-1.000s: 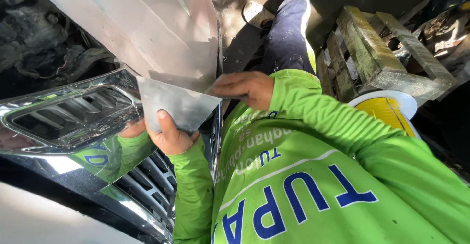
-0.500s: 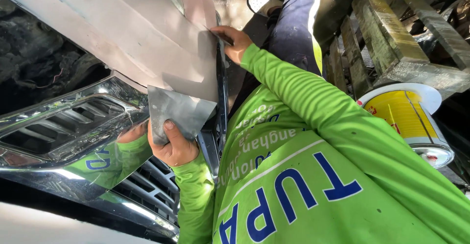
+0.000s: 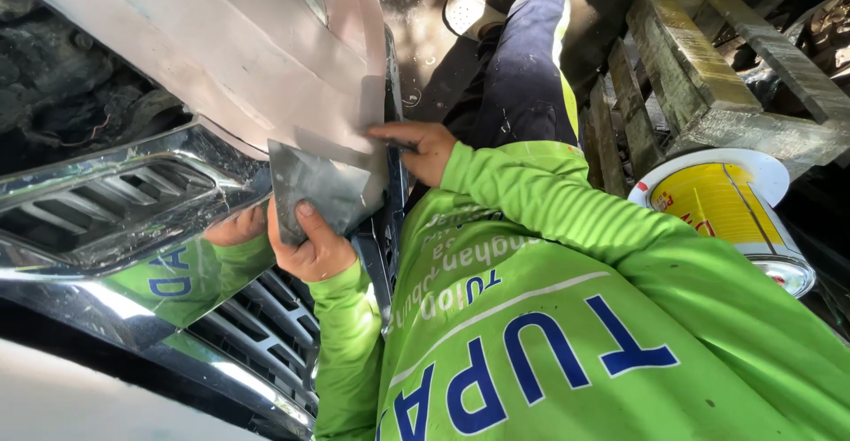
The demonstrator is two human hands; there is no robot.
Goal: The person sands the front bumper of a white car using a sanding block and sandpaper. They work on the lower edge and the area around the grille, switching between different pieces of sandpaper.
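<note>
My left hand point(image 3: 312, 244) grips the lower edge of a flat grey metal plate point(image 3: 319, 184), smeared with filler, and holds it against the front of a car. Just above it is a pale, filler-coated body panel point(image 3: 239, 51). My right hand point(image 3: 416, 147) reaches across from the right in a bright green sleeve. Its fingers lie flat on the panel's edge, pinching a small dark spreader point(image 3: 400, 145) that is mostly hidden. The two hands are about a hand's width apart.
A chrome grille point(image 3: 106, 202) mirrors my left hand and sleeve, and a black lower grille point(image 3: 266, 317) lies beneath it. A yellow tin with a white rim point(image 3: 722, 206) stands at right beside a weathered wooden pallet point(image 3: 708, 69). My dark-trousered leg point(image 3: 522, 69) and shoe point(image 3: 469, 11) stretch out above.
My right hand slid up the panel's edge, then came back down to just above the plate. My left hand kept the plate in nearly the same place.
</note>
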